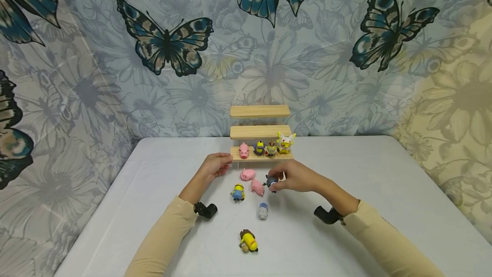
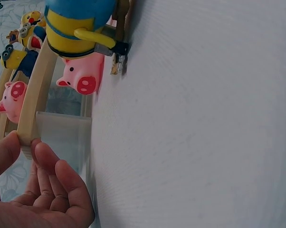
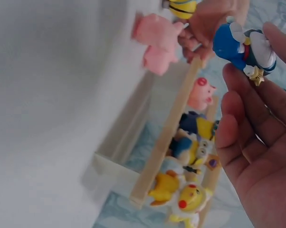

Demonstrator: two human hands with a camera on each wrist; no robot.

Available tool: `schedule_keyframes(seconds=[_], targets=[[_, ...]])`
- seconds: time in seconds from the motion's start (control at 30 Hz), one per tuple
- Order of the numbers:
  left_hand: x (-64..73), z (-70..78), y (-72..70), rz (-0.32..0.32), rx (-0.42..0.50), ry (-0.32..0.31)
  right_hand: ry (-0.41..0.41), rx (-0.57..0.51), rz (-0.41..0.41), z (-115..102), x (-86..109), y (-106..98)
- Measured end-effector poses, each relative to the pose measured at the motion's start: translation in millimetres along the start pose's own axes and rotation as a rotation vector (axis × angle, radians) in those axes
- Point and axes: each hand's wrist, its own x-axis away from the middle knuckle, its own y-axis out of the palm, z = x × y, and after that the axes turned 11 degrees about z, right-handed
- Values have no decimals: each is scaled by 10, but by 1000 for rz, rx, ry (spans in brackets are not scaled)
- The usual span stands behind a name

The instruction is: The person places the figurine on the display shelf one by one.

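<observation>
My left hand (image 1: pixel 216 165) pinches the left end of the lowest board of a tiered wooden display stand (image 2: pixel 38 90) between thumb and forefinger. Between the fingertips of my right hand (image 1: pixel 297 176) is a small blue-and-white figurine (image 3: pixel 245 50) with a red band and a gold star-shaped bit, held in front of the stand. Along that lowest board stand a pink pig figurine (image 1: pixel 244 151), a yellow figure in dark blue (image 1: pixel 259 148), another small yellow figure (image 1: pixel 271 148) and a yellow figure with a white hood (image 1: pixel 285 142).
On the white tablecloth (image 1: pixel 153 234) before the stand lie two pink pigs (image 1: pixel 247 175), a minion in blue (image 1: pixel 238 192), a grey figure with a blue top (image 1: pixel 263 211) and a yellow-and-brown figure (image 1: pixel 249 241). A butterfly-print cloth (image 1: pixel 269 63) hangs behind the table.
</observation>
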Motion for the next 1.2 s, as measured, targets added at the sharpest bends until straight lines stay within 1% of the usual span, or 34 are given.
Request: schedule_keyframes(seconds=[0.27,0.37,0.53,0.7,0.87,1.0,1.2], targets=[[1,0,-9,2,-1,4,-22,1,144,-85,-79,-156],[3,2,-12,2,-2,9,-6,-19,197,-88,-110,-194],[6,3,-10,2,-2,8,20,-25,255,-80,-161,-242],[19,11,-5,2,1,2,49,-17,281,-89,-217,-306],[20,10,-4,0,-4,9,110,-12,297,-87,-305,-360],[23,14,-5,-4,-7,8,154,-13,295,-91,-383,-397],[6,12,-4,2,-4,-4,187,-39,297,-100,-521,-437]])
